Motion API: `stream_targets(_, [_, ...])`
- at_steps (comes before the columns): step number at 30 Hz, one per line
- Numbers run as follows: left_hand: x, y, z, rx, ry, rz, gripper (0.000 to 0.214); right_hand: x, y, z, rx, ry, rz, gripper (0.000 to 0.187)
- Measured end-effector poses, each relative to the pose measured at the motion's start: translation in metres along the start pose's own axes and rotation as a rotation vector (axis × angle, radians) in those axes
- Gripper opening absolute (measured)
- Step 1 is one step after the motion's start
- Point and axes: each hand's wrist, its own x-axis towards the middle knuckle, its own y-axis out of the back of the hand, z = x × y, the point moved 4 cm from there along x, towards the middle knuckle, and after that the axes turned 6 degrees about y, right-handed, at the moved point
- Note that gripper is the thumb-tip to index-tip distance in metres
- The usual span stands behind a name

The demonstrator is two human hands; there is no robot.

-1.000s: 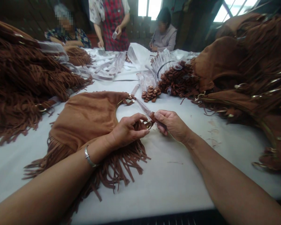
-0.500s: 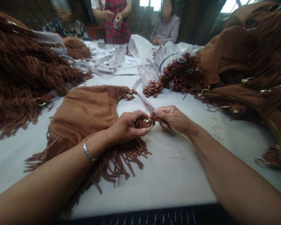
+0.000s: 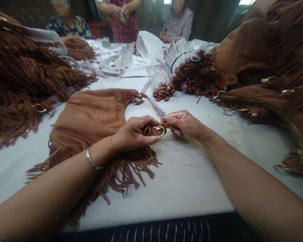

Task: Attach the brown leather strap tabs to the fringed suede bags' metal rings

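Observation:
A brown suede handbag [image 3: 91,117] with long fringe lies flat on the white-covered table. My left hand [image 3: 137,132] is closed on the bag's near corner, where a gold metal ring [image 3: 159,130] shows between thumb and fingers. Just right of the ring, my right hand [image 3: 184,124] pinches the end of a brown bag strap [image 3: 155,106] in clear wrapping. That end touches or nearly touches the ring; whether it passes through, I cannot tell. From there the wrapped strap runs back toward the metal fitting [image 3: 138,97] at the bag's far corner.
Heaps of fringed brown bags [image 3: 20,64] rise at left, with more bags [image 3: 244,50] at right. Wrapped straps [image 3: 164,89] and a bundle of them [image 3: 189,74] lie behind my hands. Across the table are several people, one in a checked apron [image 3: 123,27].
The whole view has shifted slightly. My fingers have opened a little around the ring, so more of it shows. Both hands keep their hold on the bag and strap.

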Motion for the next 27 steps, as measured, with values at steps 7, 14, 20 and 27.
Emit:
stream_targets(7, [-0.0031,-0.0001,0.0035,0.012,-0.088,-0.010,0.028,-0.0016,0.0016,-0.0039,0.027,-0.029,-0.093,0.037])
stream_targets(14, [-0.0012,0.0012,0.0074,-0.024,-0.079,0.001,0.027,-0.0022,-0.0005,-0.0019,0.013,0.001,-0.037,0.037])
stream_targets(20, [-0.0025,-0.0012,0.0060,-0.042,-0.073,-0.024,0.030,-0.0038,0.0011,0.0021,0.109,-0.037,-0.111,0.036])
stream_targets(27, [-0.0073,-0.0047,0.0087,0.034,-0.208,-0.013,0.033,-0.0072,0.0035,-0.0072,0.017,-0.076,-0.260,0.037])
